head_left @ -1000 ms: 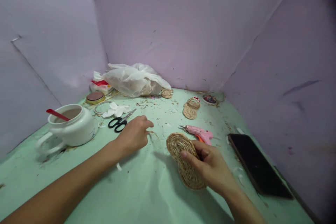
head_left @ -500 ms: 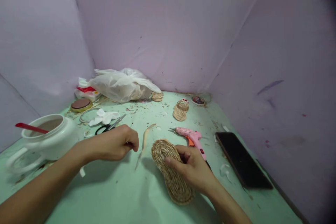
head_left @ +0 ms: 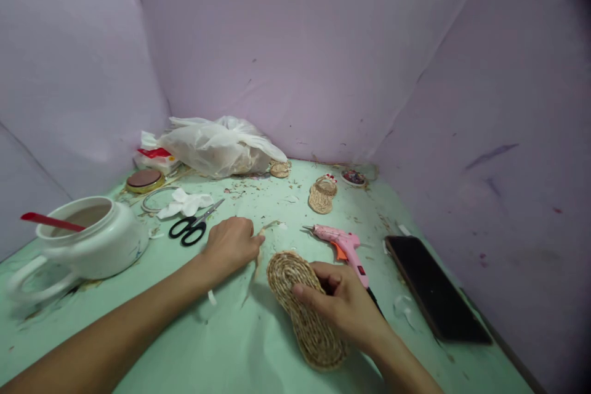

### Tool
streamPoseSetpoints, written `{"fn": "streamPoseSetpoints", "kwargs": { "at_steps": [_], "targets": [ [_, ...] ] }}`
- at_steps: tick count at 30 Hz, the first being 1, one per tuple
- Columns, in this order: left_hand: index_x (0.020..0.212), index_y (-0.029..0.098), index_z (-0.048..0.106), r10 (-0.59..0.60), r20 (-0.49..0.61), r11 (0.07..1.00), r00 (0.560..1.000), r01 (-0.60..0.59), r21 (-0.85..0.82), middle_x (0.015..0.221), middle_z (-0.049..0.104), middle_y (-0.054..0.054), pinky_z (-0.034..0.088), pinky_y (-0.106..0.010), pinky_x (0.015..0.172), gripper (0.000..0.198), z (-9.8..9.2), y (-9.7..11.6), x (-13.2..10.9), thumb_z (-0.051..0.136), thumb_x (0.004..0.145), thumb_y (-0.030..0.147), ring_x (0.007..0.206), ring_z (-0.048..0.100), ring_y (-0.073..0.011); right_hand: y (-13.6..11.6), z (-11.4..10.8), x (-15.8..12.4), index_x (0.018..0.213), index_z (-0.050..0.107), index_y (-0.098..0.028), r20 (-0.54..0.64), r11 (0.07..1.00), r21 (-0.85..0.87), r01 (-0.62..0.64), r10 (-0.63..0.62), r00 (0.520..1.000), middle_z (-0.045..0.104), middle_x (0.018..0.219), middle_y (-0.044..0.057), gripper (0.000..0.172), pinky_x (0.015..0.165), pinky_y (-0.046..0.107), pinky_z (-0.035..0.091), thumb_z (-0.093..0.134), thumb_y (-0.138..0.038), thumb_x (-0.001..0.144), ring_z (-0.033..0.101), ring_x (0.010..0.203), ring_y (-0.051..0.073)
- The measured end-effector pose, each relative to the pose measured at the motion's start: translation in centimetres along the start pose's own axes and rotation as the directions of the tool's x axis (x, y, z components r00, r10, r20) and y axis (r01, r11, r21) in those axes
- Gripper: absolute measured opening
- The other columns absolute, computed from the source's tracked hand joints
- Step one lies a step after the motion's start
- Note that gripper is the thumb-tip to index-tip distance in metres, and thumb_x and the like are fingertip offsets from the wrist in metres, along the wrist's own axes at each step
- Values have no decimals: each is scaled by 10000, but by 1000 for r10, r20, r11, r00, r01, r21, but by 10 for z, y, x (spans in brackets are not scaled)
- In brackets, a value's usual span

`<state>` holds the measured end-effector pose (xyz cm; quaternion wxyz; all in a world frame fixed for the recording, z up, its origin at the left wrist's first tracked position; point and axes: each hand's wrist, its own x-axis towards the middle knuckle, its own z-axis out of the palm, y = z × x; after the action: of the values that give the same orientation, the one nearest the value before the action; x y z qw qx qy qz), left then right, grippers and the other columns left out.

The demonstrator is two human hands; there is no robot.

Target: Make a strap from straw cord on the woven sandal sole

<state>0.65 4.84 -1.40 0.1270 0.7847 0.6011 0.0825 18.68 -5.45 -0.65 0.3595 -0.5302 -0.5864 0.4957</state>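
My right hand (head_left: 344,305) grips an oval sole of coiled straw rope (head_left: 298,305), held on edge against the green table (head_left: 240,351). My left hand (head_left: 231,245) rests on the table just left of it, fingers pinched on a thin straw strand (head_left: 257,255) that trails toward the sole. A pink glue gun (head_left: 342,242) lies just behind my right hand.
Black scissors (head_left: 191,226) and a white tissue (head_left: 184,202) lie behind my left hand. A white pot with a red spoon (head_left: 80,240) stands at the left. A dark phone (head_left: 436,286) lies at the right. A plastic bag (head_left: 221,144), a small woven slipper (head_left: 322,192) and lids sit by the lilac walls.
My left hand pulled back with the strand, then moved forward again to the table beside the sole. The right hand kept hold of the sole.
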Motion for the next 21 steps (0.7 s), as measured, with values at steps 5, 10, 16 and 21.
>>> {"fn": "streamPoseSetpoints", "kwargs": {
  "at_steps": [5, 10, 16, 21],
  "targets": [
    [645, 161, 640, -8, -15, 996, 1000, 6, -86, 674, 635, -117, 317, -306, 541, 182, 7, -1, 0, 478, 688, 231, 648, 559, -243, -6, 0, -5, 611, 516, -155, -86, 974, -176, 141, -158, 984, 347, 555, -38, 185, 470, 204, 273, 527, -273, 754, 322, 527, 85],
    [693, 146, 602, 86, -34, 878, 996, -92, -470, 673, 603, -41, 339, -235, 532, 251, -15, 5, -6, 447, 773, 327, 570, 494, -120, -7, -1, -8, 598, 502, -155, -127, 973, -165, 158, -180, 976, 336, 548, -37, 204, 460, 206, 261, 528, -274, 761, 311, 516, 84],
    [713, 118, 591, 228, 379, 453, 897, 247, -857, 482, 446, 39, 128, -176, 330, 385, -34, 22, -28, 552, 706, 501, 337, 302, -33, -5, 0, -6, 688, 590, -141, -88, 991, -38, 124, -127, 988, 410, 590, -21, 144, 494, 208, 305, 559, -271, 741, 356, 550, 94],
    [729, 118, 616, 210, 437, 437, 875, 316, -842, 440, 438, 41, 145, -167, 309, 324, -39, 28, -37, 615, 652, 432, 329, 377, -48, -8, 3, -10, 690, 603, -135, -84, 977, -146, 157, -170, 982, 373, 564, -27, 155, 469, 209, 277, 524, -247, 760, 320, 526, 88]
  ]
}}
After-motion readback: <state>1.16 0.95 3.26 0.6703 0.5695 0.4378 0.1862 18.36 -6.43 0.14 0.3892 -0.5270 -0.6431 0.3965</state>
